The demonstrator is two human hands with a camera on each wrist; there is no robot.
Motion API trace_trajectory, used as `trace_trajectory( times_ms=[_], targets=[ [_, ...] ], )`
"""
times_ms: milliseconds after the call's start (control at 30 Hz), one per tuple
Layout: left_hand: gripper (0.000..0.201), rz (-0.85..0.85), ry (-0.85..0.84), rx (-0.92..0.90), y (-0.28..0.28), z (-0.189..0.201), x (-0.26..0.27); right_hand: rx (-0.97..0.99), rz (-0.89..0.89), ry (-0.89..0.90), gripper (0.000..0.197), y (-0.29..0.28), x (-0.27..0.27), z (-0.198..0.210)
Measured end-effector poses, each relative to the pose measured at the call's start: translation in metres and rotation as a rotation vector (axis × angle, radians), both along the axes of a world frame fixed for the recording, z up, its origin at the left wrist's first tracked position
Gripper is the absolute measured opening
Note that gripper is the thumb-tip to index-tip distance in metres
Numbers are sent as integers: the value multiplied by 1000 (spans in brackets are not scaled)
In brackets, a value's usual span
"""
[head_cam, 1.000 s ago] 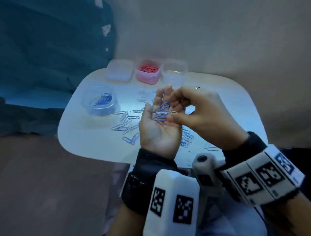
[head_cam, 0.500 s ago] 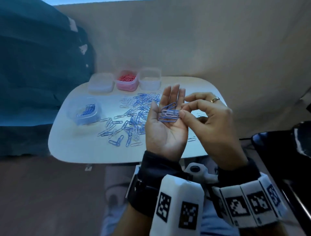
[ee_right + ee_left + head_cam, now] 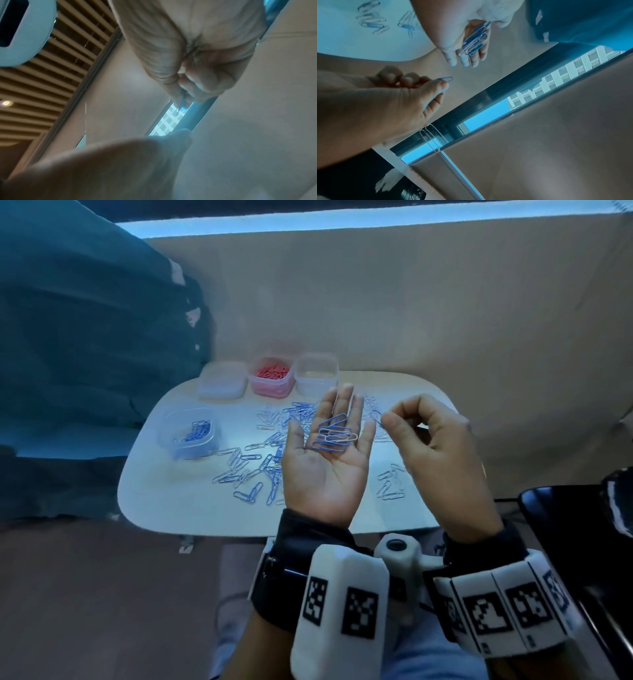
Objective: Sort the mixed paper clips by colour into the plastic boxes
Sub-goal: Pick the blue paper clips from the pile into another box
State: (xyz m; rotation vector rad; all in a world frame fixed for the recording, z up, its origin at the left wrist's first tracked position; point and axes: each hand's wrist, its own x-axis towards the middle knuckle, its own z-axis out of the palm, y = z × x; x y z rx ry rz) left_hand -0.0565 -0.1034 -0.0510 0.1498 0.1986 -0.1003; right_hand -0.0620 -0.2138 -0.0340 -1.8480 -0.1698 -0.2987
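Note:
My left hand [image 3: 322, 419] is held palm up above the white table [image 3: 164, 508], fingers straight, with several blue and white paper clips [image 3: 334, 434] lying on them. The same clips [image 3: 475, 40] show in the left wrist view. Just right of it, my right hand [image 3: 390, 419] pinches a single blue clip [image 3: 376, 416] between thumb and forefinger; the clip [image 3: 445, 78] sticks out past the fingertips. A clear box [image 3: 171, 451] at the table's left holds blue clips. A pink box [image 3: 272, 390] at the back holds red clips.
Two clear boxes [image 3: 222, 385] [image 3: 317, 378] flank the pink one; I see no clips in them. Loose blue and white clips [image 3: 253, 467] are scattered over the table's middle, and a few [image 3: 390, 487] lie under my right hand. A dark object [image 3: 565, 535] sits at the right.
My right hand has drawn away from the left palm to the right, taking one blue clip with it. The left hand's fingers have straightened. The head view has tilted up.

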Motion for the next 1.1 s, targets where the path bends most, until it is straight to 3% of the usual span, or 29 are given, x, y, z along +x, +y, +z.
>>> trace_trajectory(
  times_ms=[167, 267, 667, 900, 1100],
  targets=[
    [42, -99, -17, 25, -3, 0, -10, -217, 18, -100, 9, 20, 4, -1],
    [42, -153, -16, 36, 0, -3, -13, -197, 55, -79, 15, 15, 1, -1],
    [51, -139, 1, -70, 0, -3, -13, -323, 119, -36, 6, 7, -7, -1],
    [50, -144, -21, -51, -3, -10, -7, -300, 143, 53, 15, 5, -5, -1],
    [35, -135, -45, -77, -5, -11, -6, -284, 135, 26, 27, 6, -7, 0]
  ],
)
